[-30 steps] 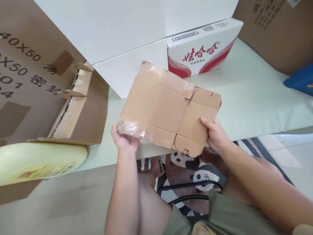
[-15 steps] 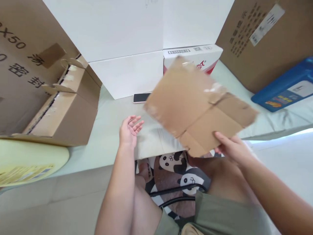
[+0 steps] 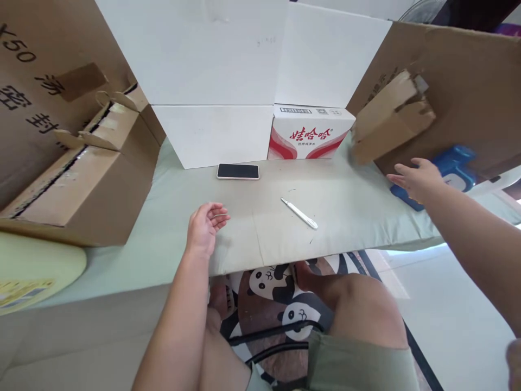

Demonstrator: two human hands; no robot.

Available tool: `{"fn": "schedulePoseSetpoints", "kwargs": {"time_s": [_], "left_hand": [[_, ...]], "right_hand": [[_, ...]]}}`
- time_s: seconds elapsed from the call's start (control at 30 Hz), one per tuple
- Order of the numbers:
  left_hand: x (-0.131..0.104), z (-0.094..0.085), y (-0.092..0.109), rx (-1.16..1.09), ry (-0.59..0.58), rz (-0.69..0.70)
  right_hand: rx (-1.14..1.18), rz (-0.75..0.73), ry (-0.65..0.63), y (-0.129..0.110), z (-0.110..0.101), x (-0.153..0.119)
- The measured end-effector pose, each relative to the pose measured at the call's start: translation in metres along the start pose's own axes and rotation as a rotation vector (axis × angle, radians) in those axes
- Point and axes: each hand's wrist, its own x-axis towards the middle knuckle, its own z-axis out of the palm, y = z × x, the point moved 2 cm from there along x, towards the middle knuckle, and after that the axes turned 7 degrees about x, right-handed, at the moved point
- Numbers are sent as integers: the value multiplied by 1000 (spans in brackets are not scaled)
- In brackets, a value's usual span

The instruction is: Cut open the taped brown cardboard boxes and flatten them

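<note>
My right hand (image 3: 419, 179) is stretched out to the right with its fingers apart, holding nothing, in front of a blue bottle (image 3: 456, 160). Just beyond the fingertips, a folded piece of brown cardboard (image 3: 386, 122) stands tilted against a large brown carton (image 3: 468, 87). I cannot tell if it is at rest. My left hand (image 3: 205, 228) hovers over the near part of the cloth-covered table, fingers loosely bent, nothing in them. A white scalpel-like knife (image 3: 299, 213) lies on the cloth (image 3: 277, 244) between the hands. Behind it is a dark-screened phone (image 3: 238, 171).
White panels (image 3: 215, 60) stand along the back, with a red-and-white box (image 3: 311, 133) before them. Brown cartons (image 3: 109, 184) and a pale yellow container (image 3: 36, 271) line the left side. The table's front edge runs above my knees and a panda-patterned mat (image 3: 264, 304).
My right hand has let go of the cardboard, which is now at the right by the brown carton. The knife has come into sight. The view has shifted somewhat.
</note>
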Motion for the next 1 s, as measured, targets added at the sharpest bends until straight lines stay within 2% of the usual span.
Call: {"fn": "schedulePoseSetpoints", "kwargs": {"time_s": [0.07, 0.13, 0.23, 0.3, 0.37, 0.47, 0.6, 0.67, 0.73, 0.8, 0.9, 1.0], "left_hand": [[1, -4, 1, -25, -2, 13], [2, -8, 3, -60, 8, 25], [4, -17, 5, -140, 102, 65], [5, -25, 7, -192, 182, 118], [6, -34, 8, -240, 245, 148], [4, -49, 12, -318, 355, 241], [-11, -70, 27, -283, 588, 594], [-22, -79, 35, -247, 715, 695], [-33, -86, 42, -232, 837, 742], [-43, -90, 48, -222, 894, 775], [-55, -91, 56, -169, 876, 848], [-62, -92, 60, -143, 860, 933]], "right_hand": [[67, 26, 23, -7, 25, -1], [120, 34, -34, -9, 56, -16], [169, 10, -236, -11, 112, -54], [148, -67, -391, -19, 154, -83], [74, -209, -560, -35, 198, -114], [-32, -534, -781, -78, 265, -169], [25, -1020, -1011, -148, 344, -255], [107, -1224, -1109, -178, 376, -295], [151, -1335, -1169, -202, 400, -328], [145, -1376, -1201, -221, 416, -351], [102, -1462, -1288, -236, 421, -373], [30, -1455, -1252, -239, 416, -379]]}}
